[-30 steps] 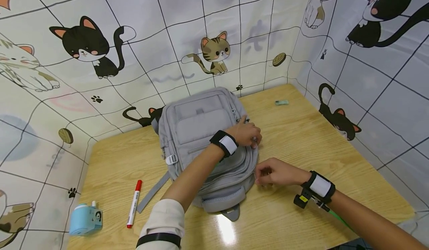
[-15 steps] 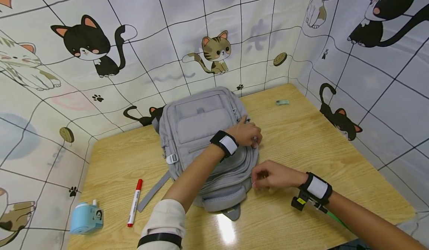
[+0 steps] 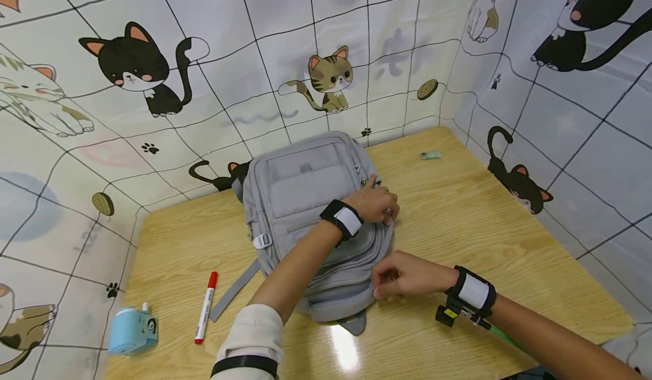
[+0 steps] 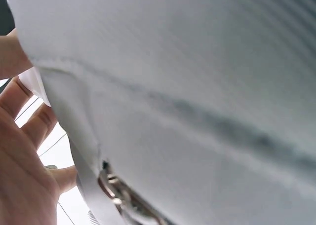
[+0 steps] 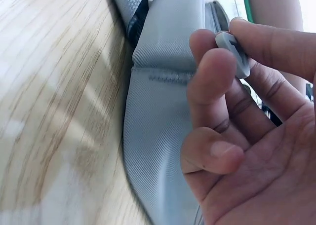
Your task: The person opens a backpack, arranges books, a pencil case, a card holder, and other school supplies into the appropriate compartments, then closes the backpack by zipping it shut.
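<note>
A grey backpack [image 3: 305, 190] lies on the wooden table with its top handle toward the near edge. My left hand [image 3: 374, 203] reaches across it and grips the fabric at its right side; in the left wrist view the fingers [image 4: 37, 126] curl at the bag's edge, near a metal zipper slider [image 4: 123, 198]. Lower down, by the handle [image 3: 341, 305], is my right hand [image 3: 410, 275]. Its thumb and forefinger pinch a small grey zipper pull [image 5: 237, 55], seen in the right wrist view, while the other fingers stay bent.
On the left of the table [image 3: 479, 216] are a light blue pencil sharpener [image 3: 132, 330] and a red-capped marker [image 3: 206, 307], beside the bag's loose strap [image 3: 234, 289]. A small green item [image 3: 430, 156] lies at the back right. Cat-print cloth walls [image 3: 244, 57] border the table.
My right hand has moved left and toward the near edge, along the bag's edge to the handle end, with the zipper pull. The left hand has stayed in place on the bag's side.
</note>
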### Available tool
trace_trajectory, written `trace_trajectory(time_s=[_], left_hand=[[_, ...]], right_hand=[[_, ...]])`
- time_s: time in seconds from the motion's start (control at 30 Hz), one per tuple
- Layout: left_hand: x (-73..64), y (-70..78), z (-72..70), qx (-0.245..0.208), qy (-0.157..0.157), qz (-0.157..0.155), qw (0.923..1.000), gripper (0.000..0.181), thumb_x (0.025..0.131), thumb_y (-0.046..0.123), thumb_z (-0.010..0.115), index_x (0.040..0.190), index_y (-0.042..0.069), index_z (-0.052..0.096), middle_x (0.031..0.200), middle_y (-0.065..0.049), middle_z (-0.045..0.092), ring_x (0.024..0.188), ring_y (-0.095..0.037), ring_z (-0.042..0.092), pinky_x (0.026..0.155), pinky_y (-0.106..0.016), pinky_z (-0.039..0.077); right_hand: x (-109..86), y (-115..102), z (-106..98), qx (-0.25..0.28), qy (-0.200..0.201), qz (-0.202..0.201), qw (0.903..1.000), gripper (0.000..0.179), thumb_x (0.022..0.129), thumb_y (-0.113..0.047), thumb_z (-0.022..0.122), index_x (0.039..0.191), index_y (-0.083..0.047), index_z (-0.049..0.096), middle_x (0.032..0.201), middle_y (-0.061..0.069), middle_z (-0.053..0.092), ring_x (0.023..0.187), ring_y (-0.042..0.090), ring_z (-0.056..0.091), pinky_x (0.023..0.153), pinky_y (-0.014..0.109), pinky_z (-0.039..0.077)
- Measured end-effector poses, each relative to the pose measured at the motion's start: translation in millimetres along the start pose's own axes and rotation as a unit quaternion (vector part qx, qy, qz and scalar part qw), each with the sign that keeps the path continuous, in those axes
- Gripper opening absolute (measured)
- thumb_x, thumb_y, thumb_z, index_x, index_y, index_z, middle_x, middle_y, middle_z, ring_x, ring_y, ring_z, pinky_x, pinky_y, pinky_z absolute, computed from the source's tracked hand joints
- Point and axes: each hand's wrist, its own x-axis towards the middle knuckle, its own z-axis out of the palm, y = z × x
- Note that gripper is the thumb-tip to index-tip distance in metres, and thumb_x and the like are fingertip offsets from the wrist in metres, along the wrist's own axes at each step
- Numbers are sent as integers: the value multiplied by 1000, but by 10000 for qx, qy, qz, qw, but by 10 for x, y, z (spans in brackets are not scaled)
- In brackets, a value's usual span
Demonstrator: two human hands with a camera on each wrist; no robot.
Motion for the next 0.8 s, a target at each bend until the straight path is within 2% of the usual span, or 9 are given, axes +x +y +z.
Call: trace_trajectory(time_s=[0.17, 0.2, 0.3, 0.4, 0.47, 0.57, 0.67, 0.8], left_hand=[[-77, -15, 17, 47, 42, -85, 9999, 13, 106, 24, 68, 108, 28, 80, 112, 5, 69, 113, -19, 60, 129, -71, 12], [-102, -15, 18, 35, 52, -114, 9999, 13, 106, 24, 68, 109, 28, 80, 112, 6, 69, 113, -19, 60, 129, -71, 12], [-206, -4, 13, -190, 132, -200, 9995, 16, 106, 22, 67, 116, 28, 79, 119, 5, 69, 121, -19, 59, 130, -69, 10], [-365, 27, -13, -512, 386, -199, 9977, 24, 106, 17, 65, 125, 24, 77, 134, 2, 67, 137, -21, 54, 131, -68, 12], [-498, 57, -26, -642, 642, -118, 9958, 27, 105, 14, 65, 129, 21, 76, 144, -2, 62, 147, -24, 47, 132, -64, 17], [-719, 113, -16, -530, 1014, 78, 9934, 26, 104, 12, 66, 127, 18, 76, 154, -7, 57, 155, -29, 41, 132, -53, 24], [-937, 191, 25, -472, 1332, 283, 9896, 25, 101, 10, 68, 123, 16, 77, 153, -11, 58, 151, -31, 46, 130, -42, 32], [-1206, 324, 96, -690, 1545, 311, 9851, 23, 98, 8, 71, 119, 14, 79, 136, -8, 68, 131, -25, 60, 117, -35, 45]], right_hand=[[66, -60, 33, -79, -125, -92, 9998, 17, 102, -12, 70, 85, -7, 73, 73, 22, 66, 50, 25, 57, 51, 21, 48], [74, -66, 38, -82, -149, -102, 9998, 17, 102, -12, 70, 86, -6, 73, 73, 23, 66, 50, 27, 57, 51, 21, 48], [90, -69, 50, -179, -198, -118, 9996, 16, 102, -13, 70, 87, -9, 73, 75, 19, 69, 52, 14, 57, 53, 21, 49], [88, -70, 51, -290, -189, -64, 9994, 14, 103, -16, 71, 89, -12, 74, 77, 15, 71, 58, -1, 55, 55, 21, 49], [84, -75, 46, -322, -169, -24, 9993, 14, 103, -17, 71, 90, -14, 74, 78, 14, 72, 60, -1, 56, 55, 21, 49], [84, -85, 37, -293, -170, 23, 9994, 14, 104, -20, 71, 92, -14, 74, 78, 18, 71, 57, 4, 58, 53, 22, 50], [93, -96, 24, -343, -156, 9, 9993, 14, 104, -21, 70, 93, -13, 75, 78, 19, 71, 58, 4, 58, 53, 22, 50], [109, -107, -2, -430, -52, 40, 9991, 13, 104, -20, 70, 96, -11, 74, 77, 15, 70, 59, -2, 54, 53, 21, 48]])
